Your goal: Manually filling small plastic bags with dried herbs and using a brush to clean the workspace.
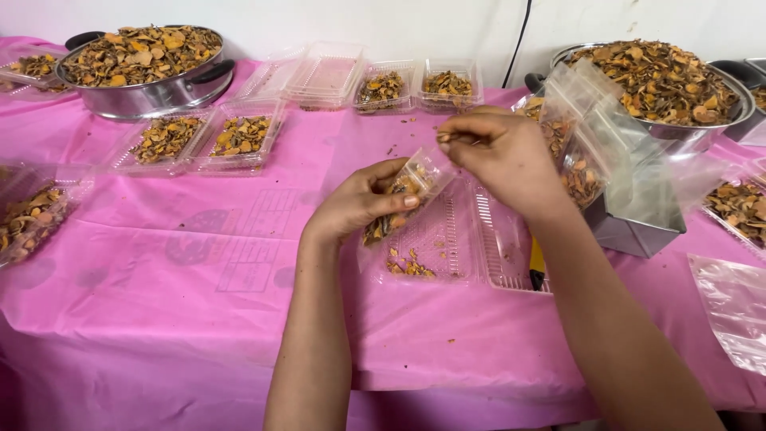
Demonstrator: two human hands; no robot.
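**Small bag of dried pieces held over the open clear tray**

I am holding a small clear bag (407,195) of orange and brown dried pieces in my left hand (363,199), my grip clenching around its lower half, thumb lying across the front. My right hand (499,152) is pinching the bag's top edge between fingertips, its grip closed on the plastic. The bag is tilting, just above an open clear clamshell tray (447,239) that is lying near the middle of the bench (199,263), which is wearing a pink cover. A few loose pieces are sitting in the tray's near left corner.

Toward the far left corner a steel pan (148,68) is standing heaped with the same dried mix, with two filled trays (203,140) just in front of it. Along the far edge more clear trays (375,80) are sitting, some stacked. At the right edge another heaped steel pan (662,88) is standing behind a steel box holding upright clear bags (590,136).
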